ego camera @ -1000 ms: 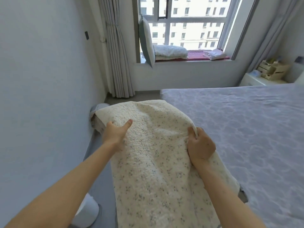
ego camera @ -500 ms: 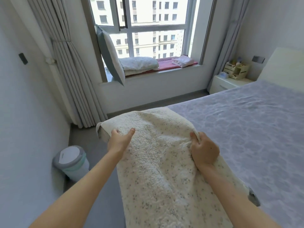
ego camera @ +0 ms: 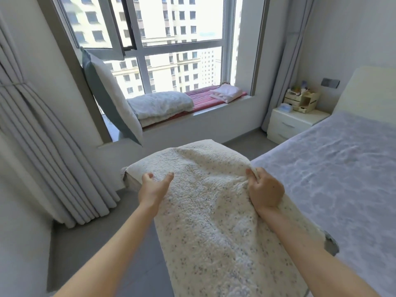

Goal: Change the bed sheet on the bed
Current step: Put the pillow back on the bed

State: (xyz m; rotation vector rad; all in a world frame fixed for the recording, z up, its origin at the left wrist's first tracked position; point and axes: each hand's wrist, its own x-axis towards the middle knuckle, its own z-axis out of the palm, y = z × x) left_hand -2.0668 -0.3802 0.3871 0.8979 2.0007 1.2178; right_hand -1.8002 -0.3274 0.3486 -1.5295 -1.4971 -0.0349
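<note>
A folded cream sheet [ego camera: 210,202] with small grey flecks hangs in the air in front of me, over the floor by the bed's near corner. My left hand [ego camera: 153,188] grips its left edge, thumb on top and fingers hidden underneath. My right hand [ego camera: 264,190] clutches a bunch of the fabric at its right edge. The bed [ego camera: 334,176] with a pale lavender patterned cover lies to the right, its cream headboard [ego camera: 368,91] at the far right.
A window seat [ego camera: 216,108] ahead carries a propped pillow [ego camera: 111,97], a folded quilt [ego camera: 160,103] and folded pink cloth [ego camera: 226,92]. A white nightstand [ego camera: 293,123] with a wooden organiser [ego camera: 302,99] stands beside the headboard. Grey curtains [ego camera: 45,146] hang at left.
My view has swung right and up: the window, nightstand and headboard came into sight and the floor bin left it. Both hands keep the same hold on the sheet.
</note>
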